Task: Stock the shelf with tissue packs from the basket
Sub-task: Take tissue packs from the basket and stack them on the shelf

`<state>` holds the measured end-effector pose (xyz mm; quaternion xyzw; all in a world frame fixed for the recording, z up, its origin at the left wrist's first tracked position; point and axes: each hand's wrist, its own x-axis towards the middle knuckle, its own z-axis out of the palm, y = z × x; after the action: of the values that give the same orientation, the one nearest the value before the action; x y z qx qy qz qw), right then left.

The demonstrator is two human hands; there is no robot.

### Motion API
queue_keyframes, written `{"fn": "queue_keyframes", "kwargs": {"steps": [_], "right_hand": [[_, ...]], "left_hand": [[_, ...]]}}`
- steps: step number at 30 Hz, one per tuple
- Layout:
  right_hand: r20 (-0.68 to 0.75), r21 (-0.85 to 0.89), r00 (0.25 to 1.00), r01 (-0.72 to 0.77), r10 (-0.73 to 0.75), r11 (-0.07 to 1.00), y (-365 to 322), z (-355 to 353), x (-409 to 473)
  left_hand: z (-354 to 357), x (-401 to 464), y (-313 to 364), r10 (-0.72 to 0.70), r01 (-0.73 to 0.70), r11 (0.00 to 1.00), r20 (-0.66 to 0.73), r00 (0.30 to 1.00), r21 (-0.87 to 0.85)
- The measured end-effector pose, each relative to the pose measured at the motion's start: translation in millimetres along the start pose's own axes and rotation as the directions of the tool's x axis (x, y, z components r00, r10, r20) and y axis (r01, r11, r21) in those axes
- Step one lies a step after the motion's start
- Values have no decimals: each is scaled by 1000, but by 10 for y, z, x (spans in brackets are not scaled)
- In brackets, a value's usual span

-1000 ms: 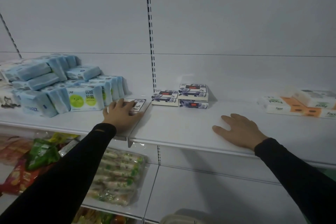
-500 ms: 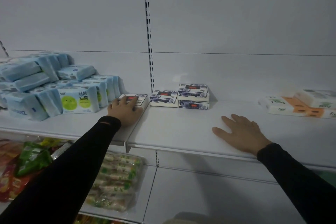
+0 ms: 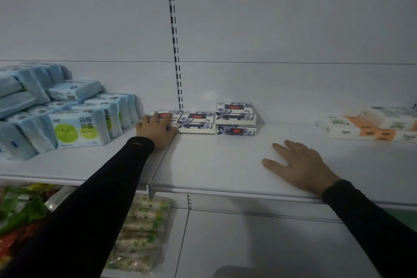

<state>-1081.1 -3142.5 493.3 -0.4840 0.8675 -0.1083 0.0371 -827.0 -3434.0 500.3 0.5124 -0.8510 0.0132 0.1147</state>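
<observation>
Left hand lying over a white tissue pack with dark floral print, fingers draped over its top and front; cannot tell whether truly gripping or just pressing. Right hand flat on the shelf, palm down, fingers spread and straight, holding nothing. Pack under left hand sitting at the back of the shelf, right at the seam between two shelf boards, just below the slotted upright. Touching on its right side: a second pack of the same print, lying flat. Next right again: a stack of two same-print packs, one on top of the other, against the back wall. All four in one row. Far left of shelf: pile of light blue tissue packs, some upright, some tipped on top; frontmost one with green face print standing upright, near the left hand but apart. Far right of shelf: white-and-orange tissue packs, stacked loosely, well apart from right hand. Lower shelf, left: snack bags in green and red and a clear pack of wrapped rolls. Both arms in black sleeves. Pale rounded edge at bottom centre, too cropped to identify.
</observation>
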Motion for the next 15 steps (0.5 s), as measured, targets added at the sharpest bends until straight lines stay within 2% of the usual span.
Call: {"fn": "queue_keyframes", "kwargs": {"steps": [10, 13, 15], "right_hand": [[9, -22, 1000, 12, -12, 1000, -16, -36, -7], [24, 4, 1000, 11, -11, 1000, -10, -66, -24], [-4, 59, 1000, 31, -31, 998, 3, -79, -38]], "left_hand": [[-231, -181, 44, 52, -53, 998, -37, 998, -31], [-462, -433, 167, 148, -180, 958, -154, 977, -224], [-624, -739, 318, 151, -227, 904, -226, 962, -362]]}}
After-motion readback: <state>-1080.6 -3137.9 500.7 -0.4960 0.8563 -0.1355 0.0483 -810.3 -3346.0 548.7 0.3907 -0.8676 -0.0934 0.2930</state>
